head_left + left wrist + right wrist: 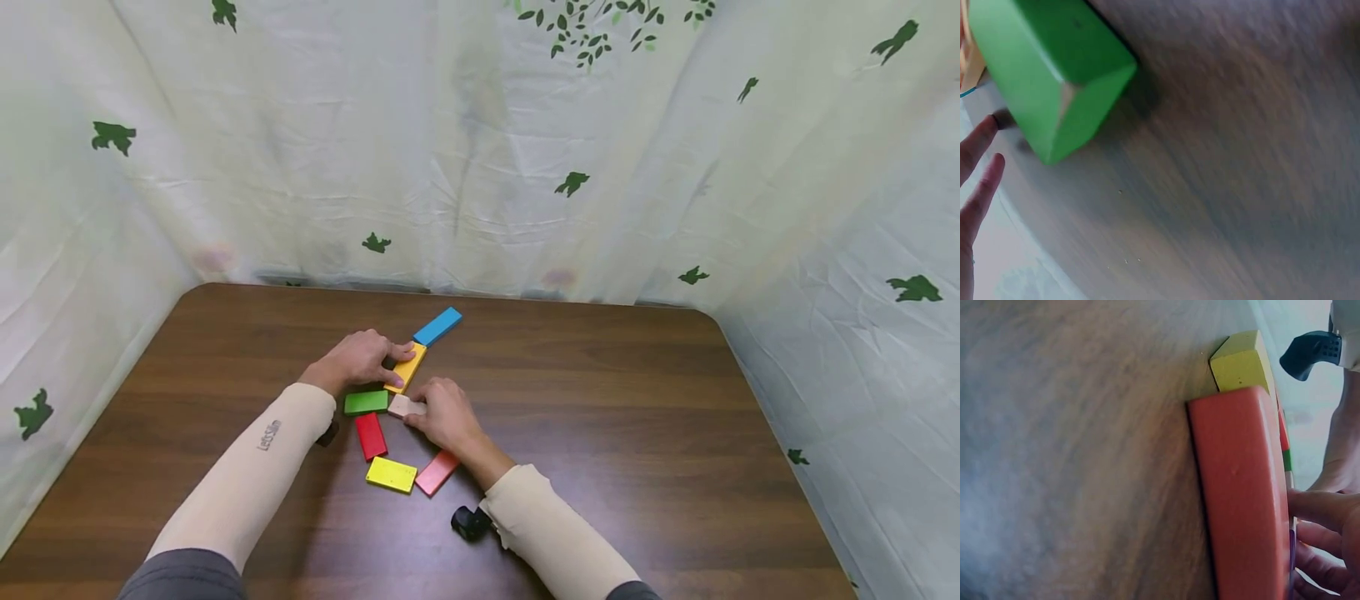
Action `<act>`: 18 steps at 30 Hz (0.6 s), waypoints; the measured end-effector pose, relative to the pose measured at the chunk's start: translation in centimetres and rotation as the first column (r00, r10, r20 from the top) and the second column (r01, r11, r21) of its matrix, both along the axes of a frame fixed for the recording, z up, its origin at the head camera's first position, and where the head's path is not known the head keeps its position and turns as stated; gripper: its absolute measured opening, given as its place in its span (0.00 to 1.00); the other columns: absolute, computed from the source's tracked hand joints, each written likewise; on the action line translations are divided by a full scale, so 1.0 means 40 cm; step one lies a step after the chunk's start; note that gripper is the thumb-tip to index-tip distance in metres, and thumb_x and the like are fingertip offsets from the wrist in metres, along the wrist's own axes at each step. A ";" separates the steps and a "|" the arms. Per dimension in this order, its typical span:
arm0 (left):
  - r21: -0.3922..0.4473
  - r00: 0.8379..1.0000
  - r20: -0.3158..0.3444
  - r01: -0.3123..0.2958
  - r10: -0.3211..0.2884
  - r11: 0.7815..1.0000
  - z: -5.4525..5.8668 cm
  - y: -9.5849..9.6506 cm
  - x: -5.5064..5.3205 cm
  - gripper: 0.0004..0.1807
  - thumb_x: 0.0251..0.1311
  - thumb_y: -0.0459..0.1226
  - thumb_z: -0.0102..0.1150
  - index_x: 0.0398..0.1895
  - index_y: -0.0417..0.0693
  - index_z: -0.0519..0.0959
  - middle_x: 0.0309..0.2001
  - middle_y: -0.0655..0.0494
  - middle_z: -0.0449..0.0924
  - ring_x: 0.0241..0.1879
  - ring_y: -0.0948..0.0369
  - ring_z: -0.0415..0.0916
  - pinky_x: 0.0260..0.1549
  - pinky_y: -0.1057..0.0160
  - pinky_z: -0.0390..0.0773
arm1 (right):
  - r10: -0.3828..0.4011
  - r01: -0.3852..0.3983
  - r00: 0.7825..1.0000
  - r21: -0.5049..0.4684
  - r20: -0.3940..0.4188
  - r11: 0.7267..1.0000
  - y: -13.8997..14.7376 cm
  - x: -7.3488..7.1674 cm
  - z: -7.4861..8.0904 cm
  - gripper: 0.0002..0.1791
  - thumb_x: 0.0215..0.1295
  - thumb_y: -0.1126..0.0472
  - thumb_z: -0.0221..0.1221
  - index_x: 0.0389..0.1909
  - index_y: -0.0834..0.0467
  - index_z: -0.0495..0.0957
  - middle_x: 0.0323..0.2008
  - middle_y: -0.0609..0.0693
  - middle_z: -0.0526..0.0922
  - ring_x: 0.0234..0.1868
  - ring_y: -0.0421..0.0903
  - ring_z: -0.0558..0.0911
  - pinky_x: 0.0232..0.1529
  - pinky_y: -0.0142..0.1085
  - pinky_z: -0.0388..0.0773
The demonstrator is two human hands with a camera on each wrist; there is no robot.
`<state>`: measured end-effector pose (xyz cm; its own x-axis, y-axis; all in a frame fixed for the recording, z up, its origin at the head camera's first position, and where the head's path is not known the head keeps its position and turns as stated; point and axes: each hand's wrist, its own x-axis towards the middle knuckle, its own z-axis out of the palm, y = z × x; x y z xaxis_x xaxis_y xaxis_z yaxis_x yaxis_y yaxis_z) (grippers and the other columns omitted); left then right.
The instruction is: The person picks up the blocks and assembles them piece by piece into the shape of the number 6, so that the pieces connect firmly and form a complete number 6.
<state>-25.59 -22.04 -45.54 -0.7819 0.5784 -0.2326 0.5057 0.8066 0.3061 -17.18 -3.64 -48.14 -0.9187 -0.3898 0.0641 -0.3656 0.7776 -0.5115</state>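
Observation:
My left hand (362, 358) grips an orange-yellow block (409, 367), thumb near its lower end and fingertips near its upper end. A blue block (438, 326) meets that upper end. With its thumb and fingers, my right hand (450, 417) pinches a pale, whitish block (403, 406) just below. Left of the pale block lies a green block (366, 402), large in the left wrist view. The pale block is partly covered by the right hand. In the right wrist view, a sliver of purple (1292, 550) shows beside the right fingers.
A red block (371, 436), a yellow block (392, 474) and a pink block (437, 472) curve round below on the brown wooden table (600, 433). The right forearm passes over the pink block. A white leaf-print curtain (480, 167) surrounds the table's back and sides.

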 end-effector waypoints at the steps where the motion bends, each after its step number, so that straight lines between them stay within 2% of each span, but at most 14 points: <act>1: 0.004 1.000 0.008 -0.007 0.007 1.000 0.000 0.000 0.002 0.37 0.52 0.51 0.69 0.65 0.51 0.71 0.63 0.54 0.72 0.53 0.48 0.76 0.46 0.54 0.77 | 0.001 -0.001 1.000 -0.003 0.007 1.000 -0.001 0.000 0.000 0.11 0.55 0.55 0.70 0.37 0.56 0.87 0.30 0.45 0.80 0.34 0.41 0.74 0.37 0.30 0.71; 5: 0.019 0.998 0.036 -0.045 0.044 0.999 -0.002 0.000 0.009 0.36 0.54 0.50 0.68 0.66 0.52 0.71 0.63 0.46 0.73 0.54 0.48 0.75 0.48 0.52 0.76 | -0.002 0.002 1.000 0.001 0.025 1.000 -0.002 -0.001 -0.001 0.12 0.55 0.55 0.70 0.37 0.56 0.87 0.31 0.45 0.80 0.34 0.41 0.74 0.37 0.30 0.71; 9: 0.047 0.997 0.051 -0.065 0.063 0.997 -0.003 0.003 0.014 0.35 0.55 0.48 0.69 0.66 0.51 0.71 0.60 0.40 0.74 0.50 0.50 0.76 0.47 0.52 0.76 | -0.011 0.011 0.999 0.003 0.032 1.000 -0.002 -0.001 0.000 0.12 0.55 0.54 0.70 0.37 0.56 0.87 0.30 0.45 0.80 0.34 0.41 0.74 0.37 0.30 0.71; 18: 0.150 0.993 0.085 -0.090 0.077 0.985 -0.010 0.006 0.021 0.35 0.56 0.40 0.69 0.67 0.45 0.69 0.65 0.46 0.71 0.55 0.49 0.73 0.55 0.50 0.73 | -0.004 0.004 1.000 -0.005 0.011 1.000 -0.002 -0.001 0.002 0.11 0.54 0.55 0.71 0.36 0.56 0.88 0.29 0.44 0.79 0.33 0.41 0.74 0.36 0.30 0.71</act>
